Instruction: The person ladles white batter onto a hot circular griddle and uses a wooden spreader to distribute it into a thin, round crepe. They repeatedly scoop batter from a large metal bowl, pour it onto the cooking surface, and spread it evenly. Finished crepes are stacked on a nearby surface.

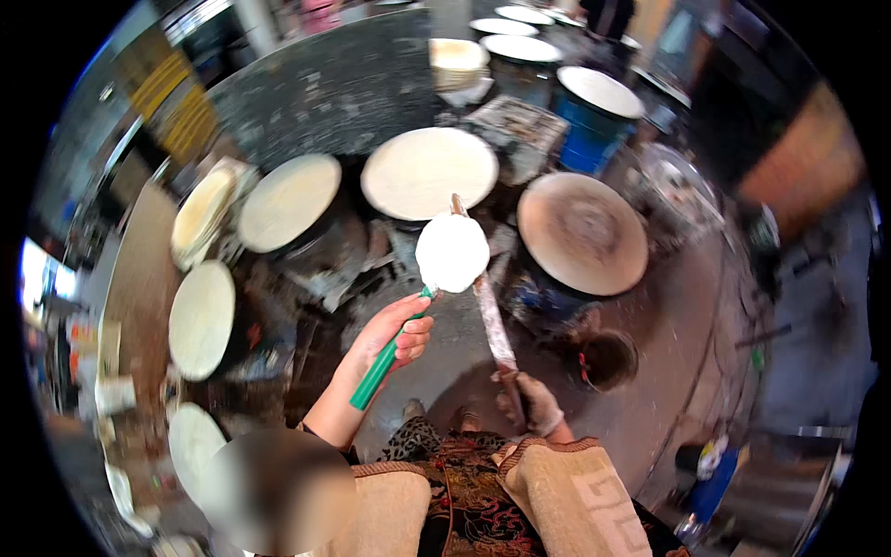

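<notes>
My left hand (399, 330) is closed round the green handle (376, 374) of a tool whose head is hidden behind or under a bright white round mass of batter or dough (452, 252). Low on the right, my right hand (536, 406), whitish as if gloved or floured, grips a long flat spatula (497, 330) smeared white. Its blade runs up to the white mass, and a brown tip shows beyond it. Both tools meet at this mass, in front of the near edge of a round griddle (429, 172) covered by a pale sheet.
Several more round griddles on drums curve around me, including one with a pale sheet (290, 202) and a bare brownish one (582, 234). Stacks of pale flat rounds (204, 213) stand at left. A dark bucket (610, 360) sits on the floor at right. A dark panel (325, 88) rises behind.
</notes>
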{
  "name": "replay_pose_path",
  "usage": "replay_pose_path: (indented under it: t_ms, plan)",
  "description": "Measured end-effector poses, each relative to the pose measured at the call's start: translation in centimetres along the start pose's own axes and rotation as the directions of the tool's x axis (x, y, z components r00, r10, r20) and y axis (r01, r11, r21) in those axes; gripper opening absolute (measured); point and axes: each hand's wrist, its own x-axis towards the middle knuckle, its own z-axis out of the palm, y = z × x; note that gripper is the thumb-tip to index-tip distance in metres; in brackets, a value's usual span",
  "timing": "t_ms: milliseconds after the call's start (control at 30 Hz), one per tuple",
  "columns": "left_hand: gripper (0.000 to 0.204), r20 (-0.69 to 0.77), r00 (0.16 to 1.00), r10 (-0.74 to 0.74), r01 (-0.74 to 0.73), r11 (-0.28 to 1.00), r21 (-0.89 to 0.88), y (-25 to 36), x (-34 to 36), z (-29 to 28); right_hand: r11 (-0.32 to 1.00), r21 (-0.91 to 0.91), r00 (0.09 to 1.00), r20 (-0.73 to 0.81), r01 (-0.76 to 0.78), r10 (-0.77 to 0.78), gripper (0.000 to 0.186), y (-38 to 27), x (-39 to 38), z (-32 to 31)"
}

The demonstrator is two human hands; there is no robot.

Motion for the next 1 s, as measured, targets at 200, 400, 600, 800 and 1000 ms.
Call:
replay_pose_path:
  t_ms: [200, 400, 600, 800, 1000]
  plan:
    - [0.027, -0.065, 0.917, -0.393, 0.398, 0.898, 0.186, -1.0, 17.1, 2.3, 0.947, 0.271, 0.98, -0.14, 0.173, -0.139, 0.047, -0.9, 1.7, -3.4]
    - [0.042, -0.087, 0.723, -0.685, 0.618, 0.585, 0.525, -4.5, 33.6, 5.0, 0.816, 0.351, 0.837, -0.477, 0.46, -0.267, 0.04, -5.4, 3.3, -8.1]
    - [0.032, -0.031, 0.637, -0.77, 0.598, 0.468, 0.651, -8.1, 43.4, 9.0, 0.767, 0.162, 0.509, -0.828, 0.621, -0.236, 0.033, -8.8, 6.6, -11.3]
    - [0.016, 0.056, 0.893, -0.446, 0.119, 0.355, 0.927, -9.7, 50.3, 7.4, 0.912, -0.056, 0.227, -0.961, 0.407, -0.16, 0.033, -10.9, 6.6, -8.3]
    - [0.057, 0.713, 0.655, -0.252, -0.746, -0.368, 0.556, -2.5, 54.6, 4.0, 0.959, -0.239, 0.147, -0.954, 0.154, -0.262, 0.047, -6.9, 6.7, -9.3]
